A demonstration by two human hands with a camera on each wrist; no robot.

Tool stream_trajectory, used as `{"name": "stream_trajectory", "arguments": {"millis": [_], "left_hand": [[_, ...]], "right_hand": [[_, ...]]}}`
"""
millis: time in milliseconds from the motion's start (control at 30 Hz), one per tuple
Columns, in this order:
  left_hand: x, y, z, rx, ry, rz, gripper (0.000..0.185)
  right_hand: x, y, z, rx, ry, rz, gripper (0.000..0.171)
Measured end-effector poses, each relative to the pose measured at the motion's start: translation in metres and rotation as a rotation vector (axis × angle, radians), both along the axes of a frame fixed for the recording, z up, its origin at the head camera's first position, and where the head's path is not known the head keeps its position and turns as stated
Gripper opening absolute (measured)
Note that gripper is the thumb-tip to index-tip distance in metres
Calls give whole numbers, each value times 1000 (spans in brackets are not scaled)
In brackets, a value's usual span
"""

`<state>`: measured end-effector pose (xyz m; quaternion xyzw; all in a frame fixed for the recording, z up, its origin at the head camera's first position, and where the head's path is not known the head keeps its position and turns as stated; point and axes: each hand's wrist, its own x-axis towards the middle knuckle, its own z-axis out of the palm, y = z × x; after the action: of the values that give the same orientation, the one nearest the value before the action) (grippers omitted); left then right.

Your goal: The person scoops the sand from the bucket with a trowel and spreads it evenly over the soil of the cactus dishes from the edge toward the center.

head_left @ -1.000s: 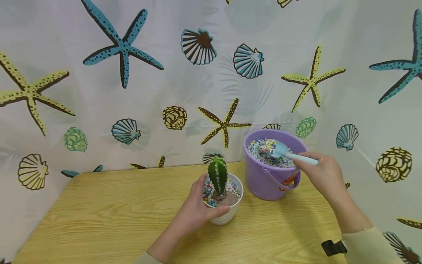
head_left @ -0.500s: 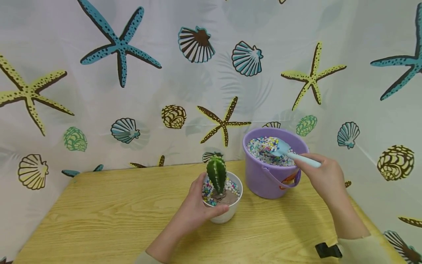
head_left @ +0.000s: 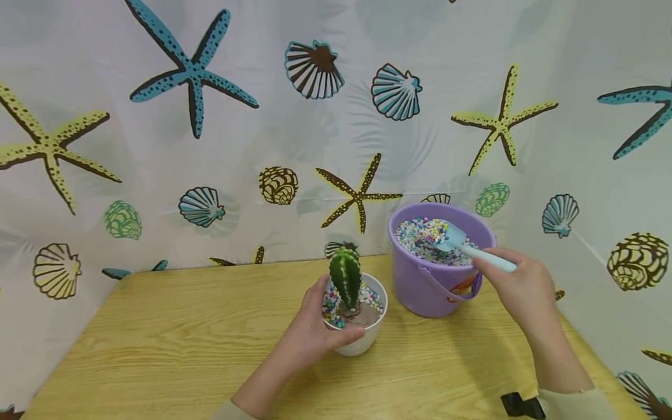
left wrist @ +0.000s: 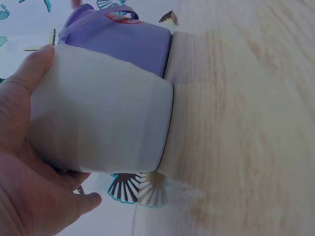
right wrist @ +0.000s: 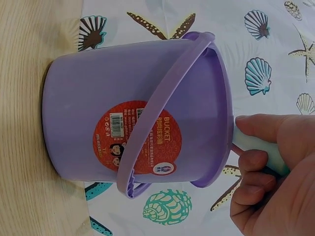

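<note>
A white flower pot stands on the table with a ribbed green cactus in it. Colourful pebbles and a patch of bare brown soil surround the cactus. My left hand holds the pot from its left side, thumb across the front. To the right, my right hand grips the handle of a light blue toy shovel. The shovel's blade is inside a purple bucket, among many small coloured pebbles. In the right wrist view, fingers and thumb close round the handle beside the bucket's rim.
The wood-grain table extends left of the pot. A white curtain printed with starfish and shells hangs behind and at the right. The bucket's purple carrying handle hangs down its side, across a red label.
My right hand and the shovel have shifted slightly right, with the blade still among the pebbles in the bucket. My left hand keeps its hold on the pot. The view has shifted a little.
</note>
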<state>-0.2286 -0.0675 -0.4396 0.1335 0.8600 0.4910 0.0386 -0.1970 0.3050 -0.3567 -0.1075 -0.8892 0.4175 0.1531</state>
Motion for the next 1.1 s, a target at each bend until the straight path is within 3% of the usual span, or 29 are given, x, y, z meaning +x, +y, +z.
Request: {"name": "stream_trajectory", "arguments": {"millis": [567,1100], "left_hand": [[3,-2,1,-1,-6,-1,137],[2,-1,-1,-1,15,-7,136]], "right_hand": [[6,-4,3,39,25,21,65],[15,-3,12,-32,5,20,71]]}}
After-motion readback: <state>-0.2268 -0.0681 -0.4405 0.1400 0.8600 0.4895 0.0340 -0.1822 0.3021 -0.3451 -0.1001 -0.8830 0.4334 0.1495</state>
